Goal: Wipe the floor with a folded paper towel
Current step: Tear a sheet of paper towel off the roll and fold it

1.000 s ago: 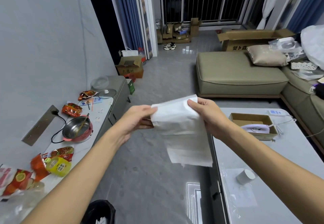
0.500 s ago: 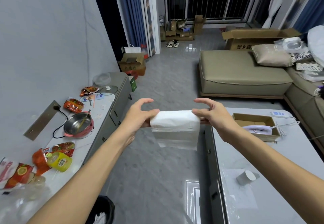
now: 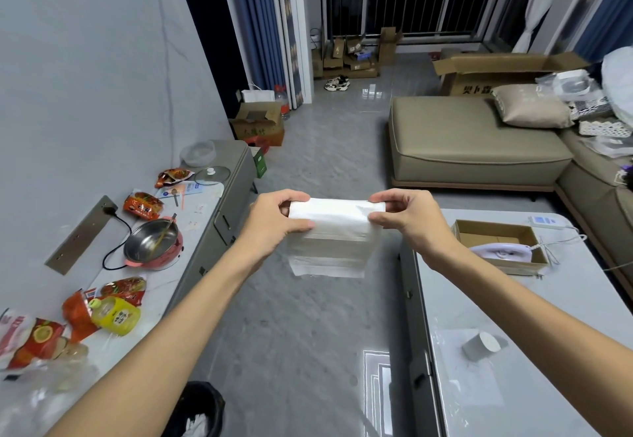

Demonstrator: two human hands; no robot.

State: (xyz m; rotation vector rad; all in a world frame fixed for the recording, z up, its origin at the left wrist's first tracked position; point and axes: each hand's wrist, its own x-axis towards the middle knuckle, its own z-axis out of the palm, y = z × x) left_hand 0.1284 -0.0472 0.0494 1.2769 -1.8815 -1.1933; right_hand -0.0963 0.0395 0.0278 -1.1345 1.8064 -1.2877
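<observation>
A white paper towel [image 3: 334, 234], folded into a hanging rectangle, is held up in front of me above the grey tiled floor [image 3: 301, 327]. My left hand [image 3: 274, 221] pinches its upper left edge between thumb and fingers. My right hand [image 3: 407, 219] pinches the upper right edge the same way. The fold runs along the top between both hands, and the layered lower edges hang free.
A low grey cabinet [image 3: 219, 217] on the left carries a pink electric pot [image 3: 154, 245], snack packets and a yellow bottle. A grey table [image 3: 534, 316] on the right holds a cardboard box and a small roll. A black bin [image 3: 198, 409] sits near my feet; a sofa [image 3: 472, 142] stands farther off.
The towel hung long and open a second ago. It has been folded up shorter, and both hands now pinch the folded top edge with curled fingers.
</observation>
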